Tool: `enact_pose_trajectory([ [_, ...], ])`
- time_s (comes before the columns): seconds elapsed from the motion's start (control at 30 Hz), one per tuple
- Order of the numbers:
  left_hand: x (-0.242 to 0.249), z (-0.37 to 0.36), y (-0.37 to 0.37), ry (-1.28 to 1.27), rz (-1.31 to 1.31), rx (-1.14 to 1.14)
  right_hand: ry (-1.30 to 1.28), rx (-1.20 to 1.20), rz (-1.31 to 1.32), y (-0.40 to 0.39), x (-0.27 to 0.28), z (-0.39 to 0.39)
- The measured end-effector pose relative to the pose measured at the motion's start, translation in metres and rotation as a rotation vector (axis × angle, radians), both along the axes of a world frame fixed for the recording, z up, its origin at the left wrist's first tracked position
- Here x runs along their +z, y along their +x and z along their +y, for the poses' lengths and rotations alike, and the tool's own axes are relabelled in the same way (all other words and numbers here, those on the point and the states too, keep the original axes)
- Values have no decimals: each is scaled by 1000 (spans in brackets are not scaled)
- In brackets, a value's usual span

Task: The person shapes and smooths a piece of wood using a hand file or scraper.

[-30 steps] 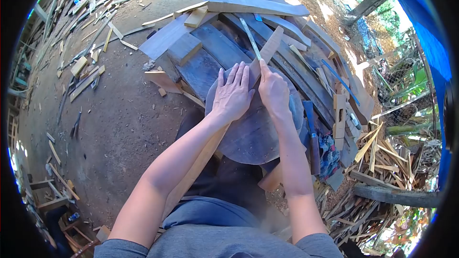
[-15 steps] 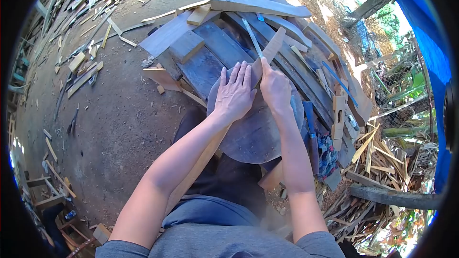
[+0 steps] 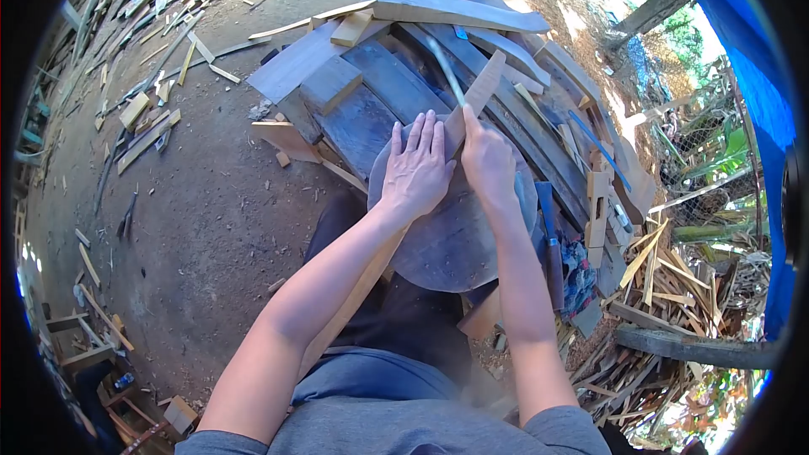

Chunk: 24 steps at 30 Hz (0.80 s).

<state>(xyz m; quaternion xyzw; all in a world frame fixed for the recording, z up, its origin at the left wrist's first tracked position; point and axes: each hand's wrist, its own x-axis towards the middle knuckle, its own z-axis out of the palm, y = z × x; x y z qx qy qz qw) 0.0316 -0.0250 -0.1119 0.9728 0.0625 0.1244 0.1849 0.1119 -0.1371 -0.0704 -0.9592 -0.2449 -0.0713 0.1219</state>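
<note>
My left hand [image 3: 416,170] lies flat, fingers stretched out, on a flat narrow wooden piece [image 3: 486,82] with a tapering far end. Beneath both hands is a round wooden board [image 3: 447,244], like a stool seat. My right hand [image 3: 489,160] is closed around the near end of a long, slim, pale metal tool [image 3: 445,66], like a file; its grip is hidden in my fist. The tool points away from me, close against the wooden piece's left side. Whether the two touch is hard to make out.
Dark planks [image 3: 383,76] and a wooden block [image 3: 331,84] lie stacked ahead. A blue-bladed chisel-like tool [image 3: 550,232] rests right of the round board, beside a patterned cloth [image 3: 576,274]. Wood scraps [image 3: 147,143] litter the ground at left; offcuts [image 3: 666,278] pile up at right.
The metal tool has shifted slightly and looks blurred now. My hands have moved a little right and down with the round board in view; both keep their holds.
</note>
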Motion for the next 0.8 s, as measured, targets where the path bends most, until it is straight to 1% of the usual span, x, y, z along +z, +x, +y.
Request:
enact_pose_trajectory([
  [0.13,-1,0,1,-2,1,-5,-120,-16,85,-54,10,-13],
  [0.17,-2,0,2,-5,-5,0,-121,-16,94,-48,4,-13],
  [0.23,-2,-1,-1,-1,-10,-12,-7,11,-17,-18,-11,-10],
  [0.3,3,0,1,5,21,-3,11,-13,-28,17,-12,3],
  [0.37,4,1,0,3,9,-2,40,-20,26,37,-15,12],
  [0.43,4,0,0,3,15,-1,49,-21,6,22,-10,5],
  [0.53,0,1,0,-19,-18,-4,3,3,26,-25,-6,-14],
  [0.6,0,0,1,-23,-11,-4,-65,-21,73,-54,0,-24],
  [0.63,0,0,0,-13,-11,-3,-66,-22,83,-50,-3,-24],
  [0.7,-1,1,-1,0,-7,-6,-18,5,9,-30,-10,-21],
  [0.8,3,0,1,10,-18,-9,33,-27,-2,16,-12,-2],
])
